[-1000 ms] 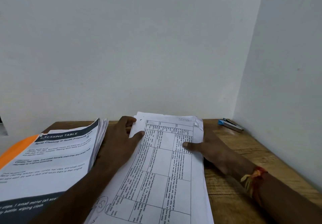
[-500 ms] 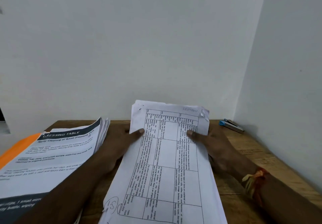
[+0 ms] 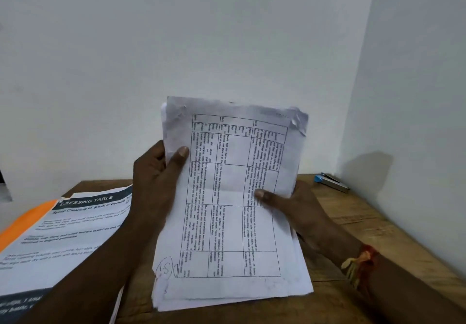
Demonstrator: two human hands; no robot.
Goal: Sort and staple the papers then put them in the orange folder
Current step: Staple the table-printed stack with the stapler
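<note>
A stack of white papers with a printed table on the top sheet stands tilted up above the wooden table. My left hand grips its left edge, thumb on the front. My right hand holds the right edge, thumb pressed on the top sheet. A second pile of papers, headed "DRESSING TABLE", lies at the left on the orange folder, of which only a strip shows. A blue and silver stapler lies at the far right by the wall.
White walls close the table in at the back and on the right, meeting in a corner behind the stapler. Bare wood shows to the right of the held stack.
Both hands have lifted the stack of table papers off the table and tipped its far end upward. The left pile and the stapler have not moved.
</note>
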